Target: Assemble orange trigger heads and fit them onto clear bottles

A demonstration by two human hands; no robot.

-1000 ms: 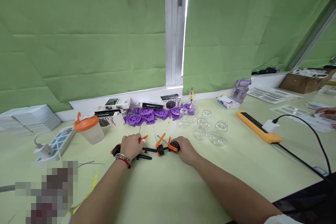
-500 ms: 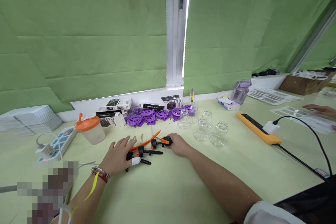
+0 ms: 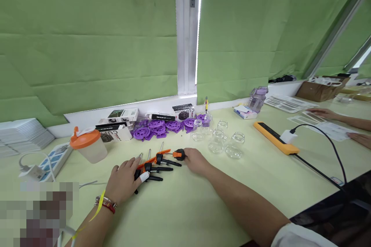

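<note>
Several black-and-orange bar clamps lie side by side on the table, with metal bars and black handles. My left hand, a white wrap on its thumb, rests with fingers spread over the leftmost clamps and partly covers them. At the right end of the row, my right hand has its fingers closed round a black-and-orange clamp end. How that end joins the clamp beside it is hard to make out. Behind the clamps sits a heap of purple wheel-shaped plastic parts.
Several clear glass jars stand right of the clamps. An orange-lidded cup and a white power strip are on the left. Cup holder boxes line the wall. A yellow power strip lies right, near another person's hands.
The clamp nearest my right hand has turned and now lies roughly in line with the others. My left hand stays over the clamps. The whole view has shifted slightly to the right.
</note>
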